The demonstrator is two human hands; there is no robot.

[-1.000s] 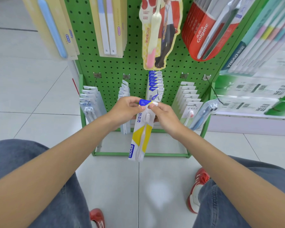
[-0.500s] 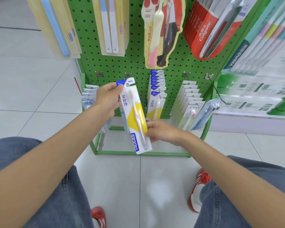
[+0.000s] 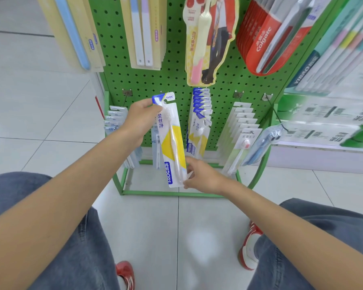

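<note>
So the person is crouching in front of a green pegboard rack (image 3: 172,80) and is holding a FROG toothbrush pack (image 3: 171,141) right about the middle of the frame, just in front of the rack's lower row of hooks. The left hand (image 3: 142,120) is pinching the pack's top end, thumb and fingers closing on the blue header card, while the right hand (image 3: 201,176) is gripping the bottom right corner with curled fingertips. The pack is hanging nearly upright, tilting a bit so the bottom end is leaning toward the right of the frame. It's the white and yellow card with a pale toothbrush under clear plastic, head up. Just to the right of it, a row of matching packs (image 3: 199,122) is hanging on a hook, and further right a stack of white toothbrush cards (image 3: 241,130) is sitting on the next hook, with a bluish toothbrush bag (image 3: 262,143) dangling at the rack's right edge. Some pale blue packs (image 3: 113,120) are peeking out behind the left wrist. Up in the upper right a red Colgate pack (image 3: 264,38) is hanging, and a pink and yellow brush card (image 3: 205,38) is sitting top centre. Along the bottom of the frame, jeans-covered knees and red shoes (image 3: 125,273) are showing on the white floor tiles (image 3: 50,101).
</note>
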